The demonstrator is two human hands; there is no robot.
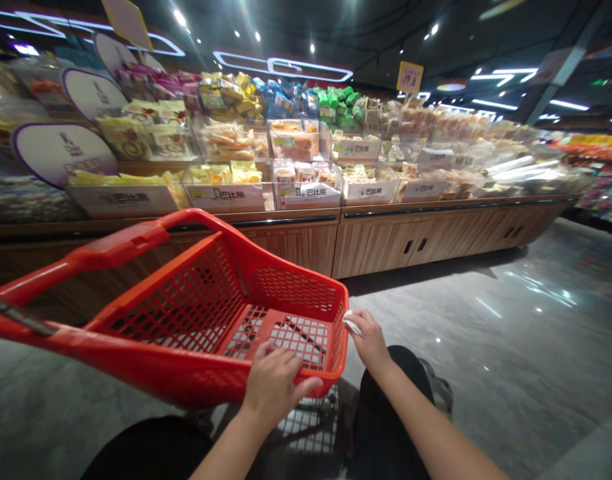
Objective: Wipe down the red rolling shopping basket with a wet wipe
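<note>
My left hand (273, 387) grips the near rim of a red plastic mesh shopping basket (159, 363), which stands on a wheeled frame (306, 427). My right hand (369, 343) rests at the basket's right corner and pinches a small white slip of paper or tissue (353, 323) against the rim. The basket's long red handle (116, 248) reaches away to the left, and its inside shows no goods.
A wood-fronted display counter (386, 243) runs across the view, stacked with clear bins of packaged pastries and snacks (291, 143). A yellow price sign (410, 77) stands above them. Polished grey floor (486, 373) stretches to the right.
</note>
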